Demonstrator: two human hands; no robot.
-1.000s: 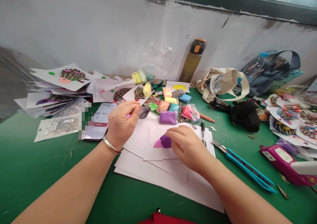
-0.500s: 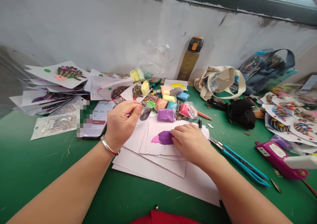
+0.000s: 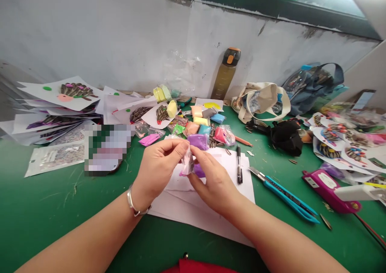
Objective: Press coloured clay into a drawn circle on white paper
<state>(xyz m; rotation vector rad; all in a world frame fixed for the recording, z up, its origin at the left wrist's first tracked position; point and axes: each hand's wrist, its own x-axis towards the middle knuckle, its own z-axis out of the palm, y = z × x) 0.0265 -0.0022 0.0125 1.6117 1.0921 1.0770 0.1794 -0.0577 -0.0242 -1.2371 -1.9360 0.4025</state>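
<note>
Table: I'm viewing a green table (image 3: 39,220) from overhead, with seed-and-clay picture cards (image 3: 76,92) heaped at the far left and a canvas tote bag (image 3: 259,102) lying against the wall.

Work area: I'm seeing white paper sheets (image 3: 196,212) spread beneath both hands, apparently keeping the handling off the bare table; a black pen (image 3: 239,164) and a teal utility knife (image 3: 283,196) are lying to the right, within easy reach.

Grips: I'm reading both as narrow. The left grip (image 3: 158,170) is pinching the packet between thumb and fingertips, and the right grip (image 3: 211,184) is closing on it from the other side, probably to steady it between them.

Packet: A small clear plastic packet (image 3: 187,162) is hanging just above the paper, between the two grips. It's looking crumpled, with pink showing at its lower end, and it's sitting just below a purple clay bag (image 3: 198,141).
</note>
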